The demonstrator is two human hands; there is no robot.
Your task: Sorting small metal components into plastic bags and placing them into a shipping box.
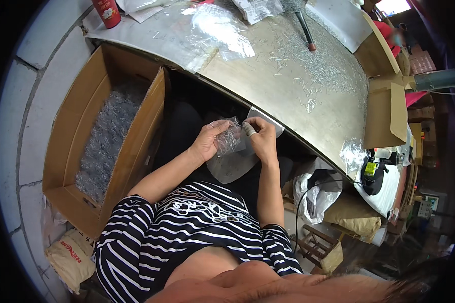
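Observation:
Between my hands, over my lap, is a small clear plastic bag (229,140) with thin silvery metal pieces inside, like pins or small nails. My left hand (207,140) is closed on the bag's left side. At the bag's upper right edge, my right hand (261,135) pinches with thumb and fingertips; a pale wrap covers one of its fingers. Below the bag a greyish translucent scoop-shaped sheet (232,169) lies at my lap. Many loose metal pieces (308,76) are scattered over the metal-topped table (268,91) in front of me.
A cardboard box (78,131) on my left holds many filled clear bags (108,136). A dark-handled tool (305,31), clear bags (222,33) and a red can (107,12) lie at the table's far side. An open carton (384,111) stands right; a wooden stool (316,245) is lower right.

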